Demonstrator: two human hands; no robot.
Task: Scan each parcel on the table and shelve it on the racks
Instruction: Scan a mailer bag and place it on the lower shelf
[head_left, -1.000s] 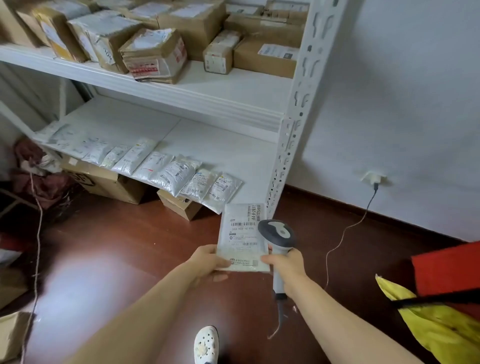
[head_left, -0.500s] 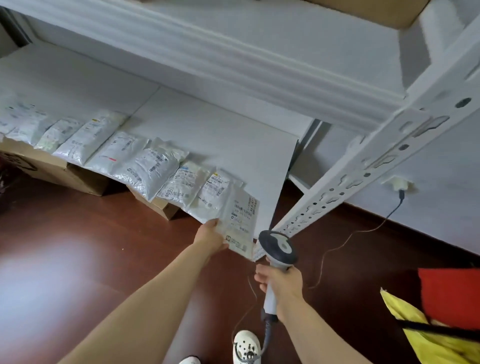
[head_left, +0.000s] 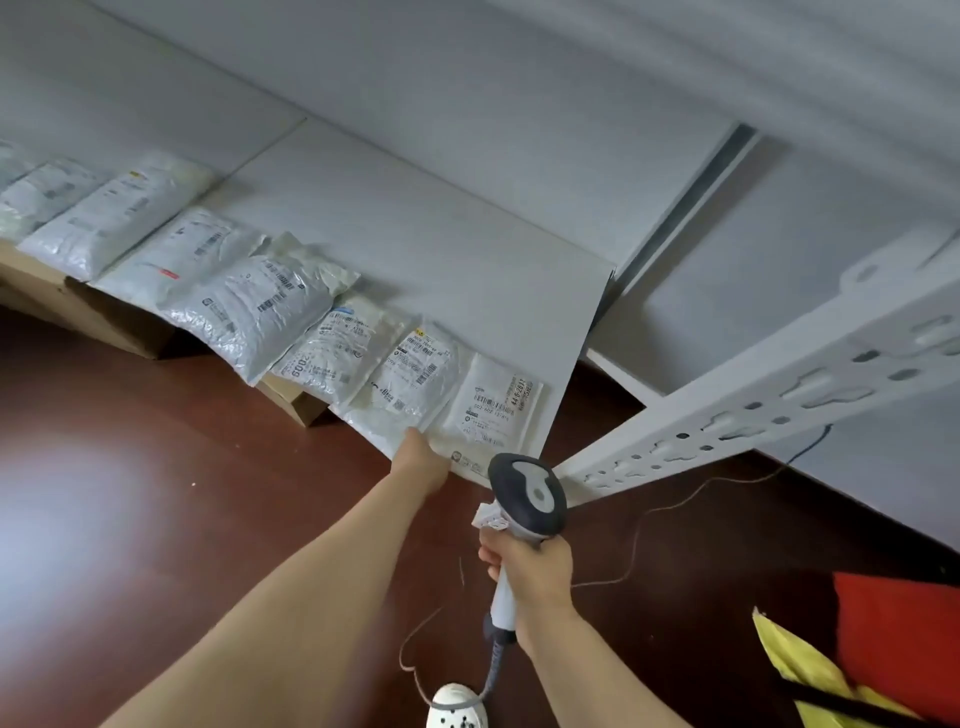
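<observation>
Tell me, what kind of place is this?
Probably a small parcel pickup or sorting room. Labelled parcels lie in a row along a white metal shelf, the right hand holds a barcode scanner, and the left hand is setting down another parcel.

Head view: soft, even daylight with strong wide-angle distortion.

A broad pale glare patch lies on the glossy brown floor (head_left: 130, 519) well to the left of the left hand (head_left: 422, 457). The white shelf (head_left: 415, 228) beyond that hand is evenly lit and slightly washed out. Shadows are faint; a dim band sits under the shelf edge. The straight rack post (head_left: 769, 400) to the right of the right hand (head_left: 530, 571) bows and looms large. Parcel labels far left of the hands are smeared; those near the left hand are sharper.
</observation>
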